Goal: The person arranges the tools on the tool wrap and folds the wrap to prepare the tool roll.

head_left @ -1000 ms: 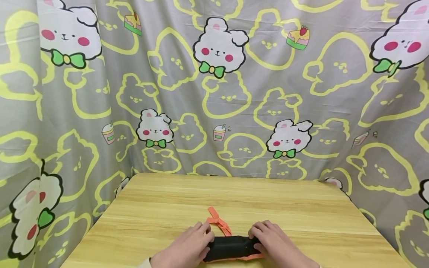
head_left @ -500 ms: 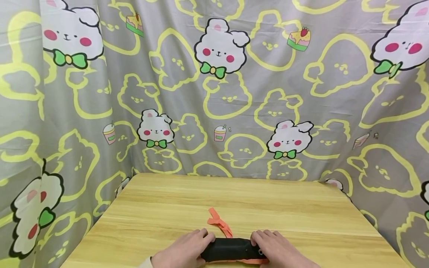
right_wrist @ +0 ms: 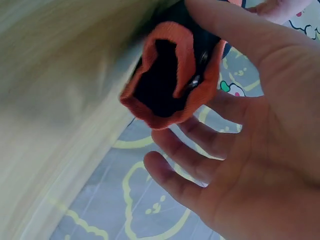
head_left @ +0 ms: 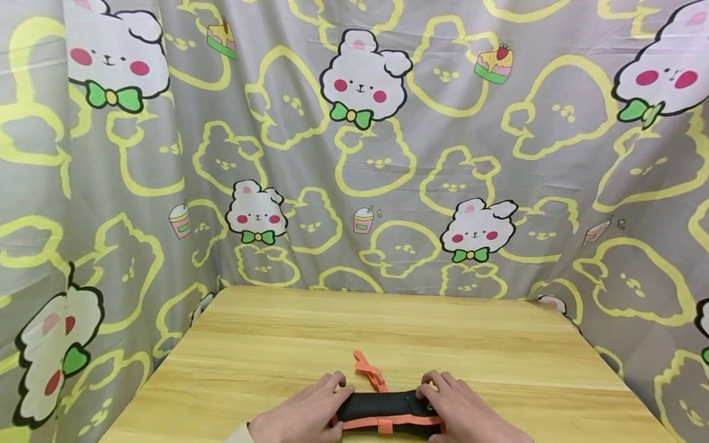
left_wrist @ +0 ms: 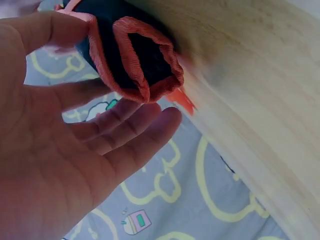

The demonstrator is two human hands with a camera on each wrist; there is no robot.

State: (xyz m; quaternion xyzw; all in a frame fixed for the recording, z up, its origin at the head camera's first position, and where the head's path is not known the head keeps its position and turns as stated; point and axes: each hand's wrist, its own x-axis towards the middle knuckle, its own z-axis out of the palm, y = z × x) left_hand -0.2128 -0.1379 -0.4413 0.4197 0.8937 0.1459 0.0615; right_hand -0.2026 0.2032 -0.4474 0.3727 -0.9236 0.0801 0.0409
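Observation:
A rolled-up black fabric roll (head_left: 382, 405) with orange edging lies across the near part of the table. My left hand (head_left: 307, 409) holds its left end, thumb on the near side and fingers on the far side. At the other end, my right hand (head_left: 468, 409) grips in the same way. An orange strip and a small orange tab (head_left: 384, 426) run along the near side. Behind the roll trails an orange tie (head_left: 370, 372). Both wrist views show the spiral ends with orange trim (left_wrist: 97, 55), and the right one also shows a metal snap (right_wrist: 195, 81).
The wooden table (head_left: 332, 320) extends away beyond the roll. A grey curtain (head_left: 310, 166) printed with rabbits and yellow outlines hangs behind it and on both sides.
The roll has turned so that its orange edging and tab now show on the near side. The tie behind it has shifted a little right and nearer. Both hands stay at the ends.

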